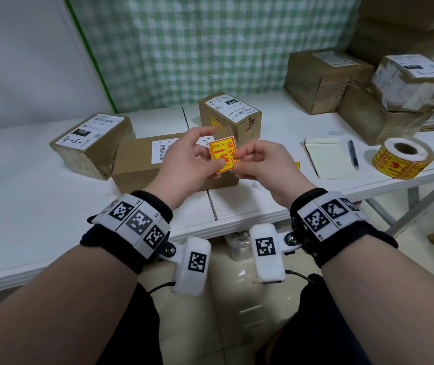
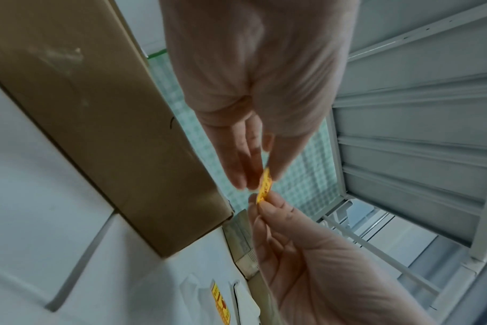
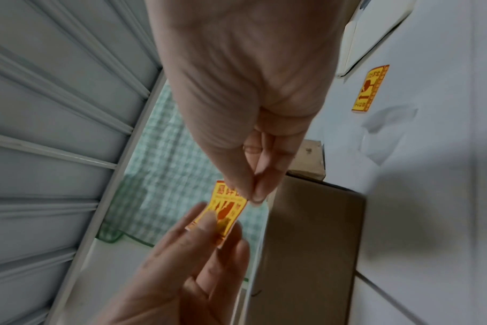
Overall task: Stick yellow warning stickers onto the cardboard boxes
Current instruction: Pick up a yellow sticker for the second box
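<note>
Above the table's middle, both hands hold one yellow-and-red warning sticker (image 1: 223,154). My left hand (image 1: 211,158) pinches its left side, thumb on the printed face. My right hand (image 1: 239,161) pinches its right edge between thumb and forefinger. In the right wrist view the sticker (image 3: 227,209) faces the camera; in the left wrist view the sticker (image 2: 264,187) shows edge-on. Just beyond the hands lies a flat cardboard box (image 1: 142,164). An upright box (image 1: 230,117) behind it carries a yellow sticker (image 1: 217,123). A third box (image 1: 92,143) sits at the left.
A roll of yellow stickers (image 1: 400,158) stands at the right, beside a notepad (image 1: 329,160) and a pen (image 1: 352,154). A loose sticker (image 3: 371,88) lies on the white table (image 1: 20,180). More cardboard boxes (image 1: 326,77) are stacked at the back right.
</note>
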`<state>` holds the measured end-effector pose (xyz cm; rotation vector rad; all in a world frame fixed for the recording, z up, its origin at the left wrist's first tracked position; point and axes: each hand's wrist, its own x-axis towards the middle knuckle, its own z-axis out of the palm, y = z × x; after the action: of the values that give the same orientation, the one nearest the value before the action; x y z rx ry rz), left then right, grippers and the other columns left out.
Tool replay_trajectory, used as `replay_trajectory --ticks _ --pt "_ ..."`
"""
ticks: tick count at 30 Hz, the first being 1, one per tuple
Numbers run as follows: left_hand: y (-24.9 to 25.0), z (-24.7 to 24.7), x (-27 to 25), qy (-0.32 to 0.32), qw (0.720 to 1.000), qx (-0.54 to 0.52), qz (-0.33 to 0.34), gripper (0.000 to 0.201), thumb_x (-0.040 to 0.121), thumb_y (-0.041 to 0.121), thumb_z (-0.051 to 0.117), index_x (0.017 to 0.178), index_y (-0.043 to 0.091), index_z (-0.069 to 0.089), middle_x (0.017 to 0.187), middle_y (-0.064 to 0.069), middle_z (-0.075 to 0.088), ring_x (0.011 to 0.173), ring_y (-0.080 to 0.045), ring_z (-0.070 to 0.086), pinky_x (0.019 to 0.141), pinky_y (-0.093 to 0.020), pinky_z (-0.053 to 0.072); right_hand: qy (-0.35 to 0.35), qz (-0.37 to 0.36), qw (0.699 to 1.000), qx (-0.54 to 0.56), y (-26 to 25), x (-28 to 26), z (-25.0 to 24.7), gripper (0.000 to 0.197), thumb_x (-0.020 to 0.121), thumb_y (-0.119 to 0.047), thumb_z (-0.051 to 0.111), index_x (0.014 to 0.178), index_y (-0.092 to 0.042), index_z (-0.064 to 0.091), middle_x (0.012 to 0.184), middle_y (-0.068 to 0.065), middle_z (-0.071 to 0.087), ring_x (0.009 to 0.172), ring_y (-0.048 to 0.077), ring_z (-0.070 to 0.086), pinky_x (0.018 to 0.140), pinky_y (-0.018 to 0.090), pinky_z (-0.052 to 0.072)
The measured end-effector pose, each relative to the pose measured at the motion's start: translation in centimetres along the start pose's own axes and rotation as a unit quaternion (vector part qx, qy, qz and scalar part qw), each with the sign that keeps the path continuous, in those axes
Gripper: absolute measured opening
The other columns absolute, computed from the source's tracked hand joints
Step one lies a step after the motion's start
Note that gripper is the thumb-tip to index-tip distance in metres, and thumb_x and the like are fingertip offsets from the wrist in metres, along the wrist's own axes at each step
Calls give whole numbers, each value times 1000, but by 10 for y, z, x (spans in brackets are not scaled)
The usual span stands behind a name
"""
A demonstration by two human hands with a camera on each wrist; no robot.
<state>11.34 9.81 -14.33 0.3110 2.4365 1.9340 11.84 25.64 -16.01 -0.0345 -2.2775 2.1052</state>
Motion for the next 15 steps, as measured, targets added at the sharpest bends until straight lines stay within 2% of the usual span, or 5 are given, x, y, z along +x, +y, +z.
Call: replay_trajectory --ticks 3,7,12,15 --pt "-4 -4 -6 29 999 30 1 42 78 2 69 100 31 48 86 -9 71 63 -19 70 68 -38 58 -3 14 999 48 2 -8 3 24 77 11 66 85 -10 57 69 11 65 58 18 62 63 24 57" --pt "-9 -6 -14 38 999 31 -3 39 80 2 68 84 28 38 85 -9 72 62 -18 69 55 -25 53 -9 39 998 51 10 -19 0 22 78 5 68 95 -8 61 74 14 66 61 19 64 63 23 57" --pt "-18 -6 -21 29 999 37 7 37 80 1 67 85 21 37 86 -9 71 74 -21 72 64 -33 59 -41 45 998 29 16 -31 3 6 82 -1 66 82 -7 68 73 12 67 61 16 64 60 21 56" --pt "-24 -6 -23 25 999 46 11 36 79 0 68 85 21 39 85 -7 71 71 -19 71 61 -28 57 -43 51 997 35 20 -33 4 8 84 -3 65 78 -6 68 68 9 68 57 14 63 57 20 55"
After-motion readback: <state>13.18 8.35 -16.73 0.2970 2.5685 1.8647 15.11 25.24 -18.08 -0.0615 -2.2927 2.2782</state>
